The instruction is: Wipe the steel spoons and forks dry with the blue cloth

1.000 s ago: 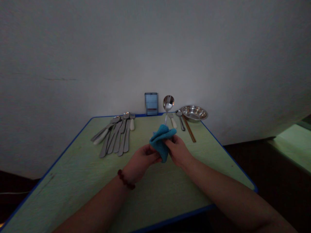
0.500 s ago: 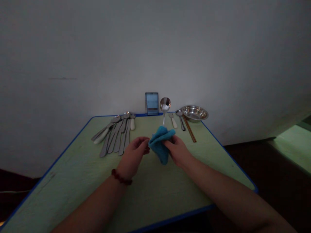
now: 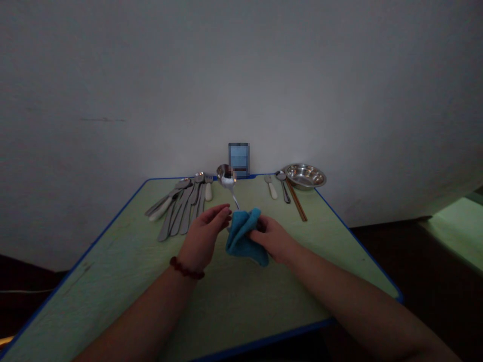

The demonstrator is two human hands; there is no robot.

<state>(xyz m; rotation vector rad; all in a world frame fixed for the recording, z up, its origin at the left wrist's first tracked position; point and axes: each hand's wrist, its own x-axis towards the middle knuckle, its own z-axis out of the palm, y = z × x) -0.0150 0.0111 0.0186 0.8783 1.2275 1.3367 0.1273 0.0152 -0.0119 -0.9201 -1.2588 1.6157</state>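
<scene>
My right hand [image 3: 273, 239] is closed on a folded blue cloth [image 3: 243, 236], which wraps the lower handle of a metal soup ladle [image 3: 228, 180]. The ladle tilts up and to the left, its shiny round bowl toward the wall. Just left of the cloth is my left hand [image 3: 204, 234], wearing a dark red bead bracelet [image 3: 186, 270]. Its fingers are stretched out and slightly bent, with nothing visible in them. The ladle's grip end is hidden in the cloth and behind the fingers.
Several knives, spoons and forks [image 3: 181, 208] lie piled at the table's left. On the right are a white-handled fork [image 3: 270, 187], a spoon [image 3: 284, 187], chopsticks [image 3: 297, 200] and a steel bowl [image 3: 305, 176]. A blurred screen [image 3: 239, 158] leans on the wall. The green table [image 3: 302, 301] has blue edging.
The ladle has swung left, its bowl now tipped toward the left pile. The cloth has turned and shifted slightly left and down with my right hand. My left fingers have straightened.
</scene>
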